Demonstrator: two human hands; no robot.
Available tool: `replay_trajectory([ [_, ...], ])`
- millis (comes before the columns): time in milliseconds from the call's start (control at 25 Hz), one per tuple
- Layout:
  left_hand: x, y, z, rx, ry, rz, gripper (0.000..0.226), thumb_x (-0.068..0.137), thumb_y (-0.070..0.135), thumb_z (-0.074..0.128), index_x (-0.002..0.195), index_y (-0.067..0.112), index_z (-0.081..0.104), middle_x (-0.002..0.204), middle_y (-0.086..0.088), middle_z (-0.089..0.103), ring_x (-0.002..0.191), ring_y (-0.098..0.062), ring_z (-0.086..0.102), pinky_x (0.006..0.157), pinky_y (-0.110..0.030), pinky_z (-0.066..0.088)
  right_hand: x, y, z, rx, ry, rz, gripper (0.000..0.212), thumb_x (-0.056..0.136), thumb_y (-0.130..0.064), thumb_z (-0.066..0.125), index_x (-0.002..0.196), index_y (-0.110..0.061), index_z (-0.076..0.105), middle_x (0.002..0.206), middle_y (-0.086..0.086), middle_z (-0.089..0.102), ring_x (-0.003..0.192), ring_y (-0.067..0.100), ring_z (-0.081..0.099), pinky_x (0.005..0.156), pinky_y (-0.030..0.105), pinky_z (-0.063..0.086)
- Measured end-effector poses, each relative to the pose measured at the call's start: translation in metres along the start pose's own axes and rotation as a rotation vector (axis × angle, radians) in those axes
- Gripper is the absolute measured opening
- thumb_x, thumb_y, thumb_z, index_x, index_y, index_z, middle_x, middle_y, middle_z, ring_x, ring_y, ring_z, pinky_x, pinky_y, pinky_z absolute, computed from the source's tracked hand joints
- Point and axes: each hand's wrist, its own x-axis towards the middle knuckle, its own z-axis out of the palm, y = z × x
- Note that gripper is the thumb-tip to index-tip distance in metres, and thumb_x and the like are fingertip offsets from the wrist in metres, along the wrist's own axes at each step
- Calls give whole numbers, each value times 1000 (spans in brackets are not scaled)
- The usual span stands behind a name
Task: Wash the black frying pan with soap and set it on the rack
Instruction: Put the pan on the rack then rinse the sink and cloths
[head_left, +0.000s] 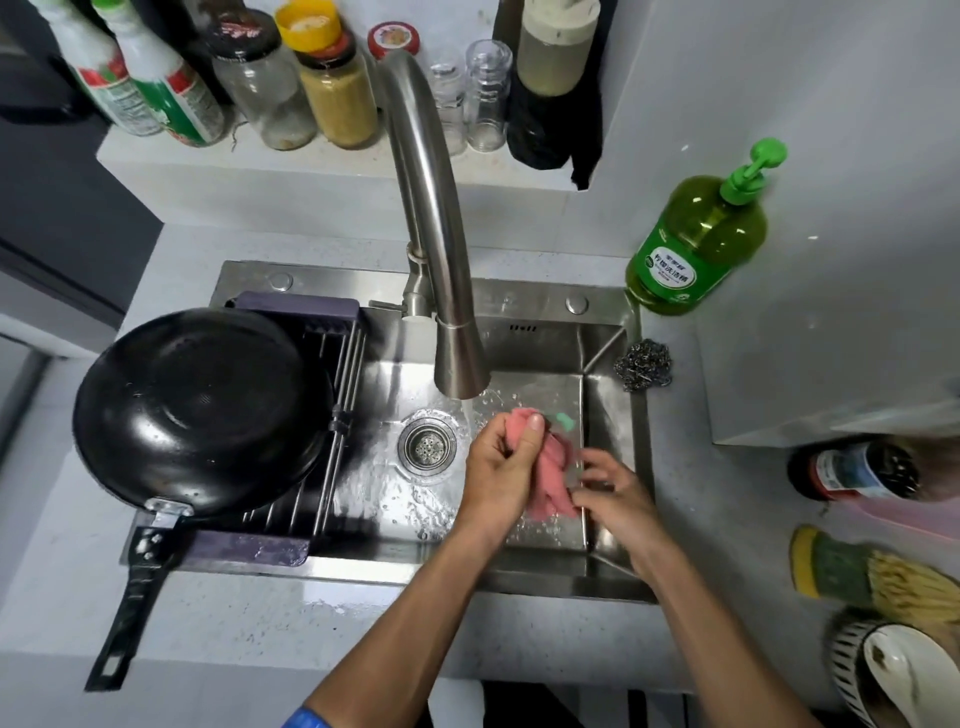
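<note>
The black frying pan (202, 410) lies upside down on the purple-ended drying rack (332, 415) over the sink's left half, its handle sticking out toward me past the sink edge. Over the sink's right half my left hand (498, 473) is shut on a pink cloth (550, 478) under the running water from the steel tap (441, 260). My right hand (618, 493) touches the cloth's lower end with its fingers. The green bottle of dish soap (696, 244) stands on the counter at the sink's back right corner.
A steel wool scourer (644, 364) sits on the sink's right rim. The drain (428, 444) lies just left of my hands. Jars and bottles line the shelf behind the tap. At the right are a dark bottle, a yellow-green brush and a striped bowl.
</note>
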Motion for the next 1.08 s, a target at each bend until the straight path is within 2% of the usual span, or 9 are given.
replay_trajectory([
  [120,-2,4,3,-12,-137,-97,33,99,38,48,96,8,60,68,-9,69,62,-20,67,59,-33,56,3,-11,-6,133,-92,-171,84,79,13,66,144,-36,45,138,-17,54,118,1,56,92,26,50],
  [200,2,8,6,-21,-163,-146,23,96,35,56,94,12,59,73,-8,69,61,-20,66,53,-31,53,5,-17,-9,187,-197,-165,56,81,9,67,129,-19,61,119,1,70,105,12,67,88,29,54],
  [280,6,11,6,-117,-190,-192,15,88,17,68,99,12,59,82,-9,70,69,-22,67,59,-31,54,5,-16,-13,190,-133,-148,26,82,-8,74,107,-4,70,99,16,74,96,28,67,89,42,54],
  [400,13,10,-3,0,-173,-240,13,87,1,66,86,13,64,74,-5,69,63,-19,62,53,-27,49,10,-3,-33,457,-61,-121,45,70,-38,84,100,-8,72,94,21,64,98,33,61,95,44,51],
  [560,13,2,6,-88,-93,-236,11,89,4,64,90,14,69,79,-10,71,69,-25,64,59,-33,51,3,7,-33,972,-120,58,47,84,-32,65,121,-3,61,111,18,70,106,29,64,93,42,52],
  [680,16,-5,20,-118,-19,-278,15,88,8,64,86,20,71,89,-10,73,85,-25,67,75,-38,54,-1,9,-19,848,-119,264,31,88,-24,61,113,-6,66,99,13,75,98,25,65,84,37,50],
  [800,21,4,19,-12,-77,-139,20,86,0,65,82,18,72,87,-5,71,85,-19,65,72,-27,51,1,-8,-24,698,18,49,11,93,-7,57,93,-11,67,86,3,73,85,17,64,74,30,49],
  [920,26,15,10,99,-54,73,23,78,-17,65,79,5,71,89,-7,66,78,-4,61,67,-15,49,-3,-13,-49,526,152,-352,32,84,15,60,77,-16,67,82,-3,71,81,11,64,74,23,54],
  [1080,26,3,6,135,58,38,31,82,-16,58,78,10,75,81,-2,71,64,-11,54,57,-22,46,-6,9,-69,237,277,-410,54,76,25,61,62,-27,70,95,-8,64,92,8,60,82,23,53],
])
